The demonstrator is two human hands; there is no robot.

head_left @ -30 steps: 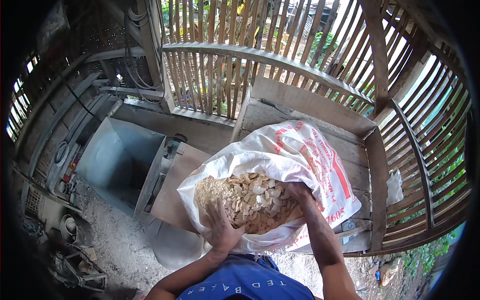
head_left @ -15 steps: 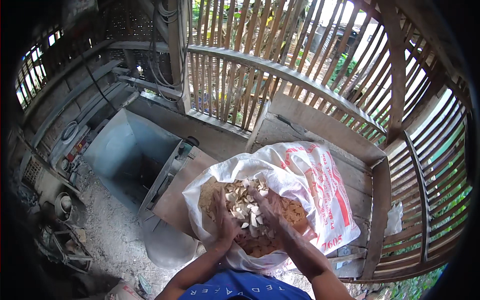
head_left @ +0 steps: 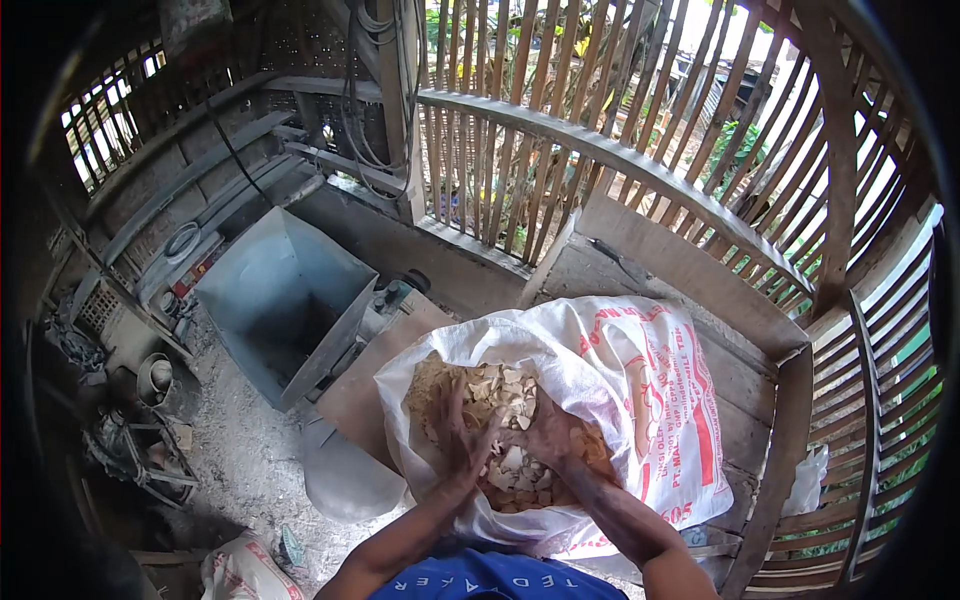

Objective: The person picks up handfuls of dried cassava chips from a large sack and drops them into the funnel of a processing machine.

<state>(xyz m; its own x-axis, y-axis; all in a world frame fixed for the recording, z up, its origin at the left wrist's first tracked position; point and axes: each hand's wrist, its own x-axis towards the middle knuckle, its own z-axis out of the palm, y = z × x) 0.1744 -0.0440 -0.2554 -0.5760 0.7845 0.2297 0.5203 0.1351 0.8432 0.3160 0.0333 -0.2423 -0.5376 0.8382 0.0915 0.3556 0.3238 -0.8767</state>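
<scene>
A large white woven sack [head_left: 505, 325] with red print lies with its mouth rolled wide. Inside are pale, dry, flat chips [head_left: 510, 385], with tan crumbly material [head_left: 425, 400] at the left and orange-tinted pieces [head_left: 592, 450] at the right. My left hand [head_left: 465, 430] rests among the chips with its fingers stretched away from me. Facing it, my right hand [head_left: 545, 432] touches the chips, fingers extended and thumb pointing inward. The two hands nearly meet at the thumbs. Neither hand is closed round a piece, though some fingertips are partly hidden.
A blue-grey metal hopper [head_left: 285, 300] stands to the left, beside a brown board [head_left: 385, 345]. The sack lies on a wooden platform [head_left: 735, 410] with raised edges. Slatted walls [head_left: 500, 130] enclose the space. A bucket [head_left: 160, 378] and another sack [head_left: 250, 575] sit at the lower left.
My hands have come closer together and lower into the chips, which have shifted between them. The view has turned a little, so the surroundings sit further right.
</scene>
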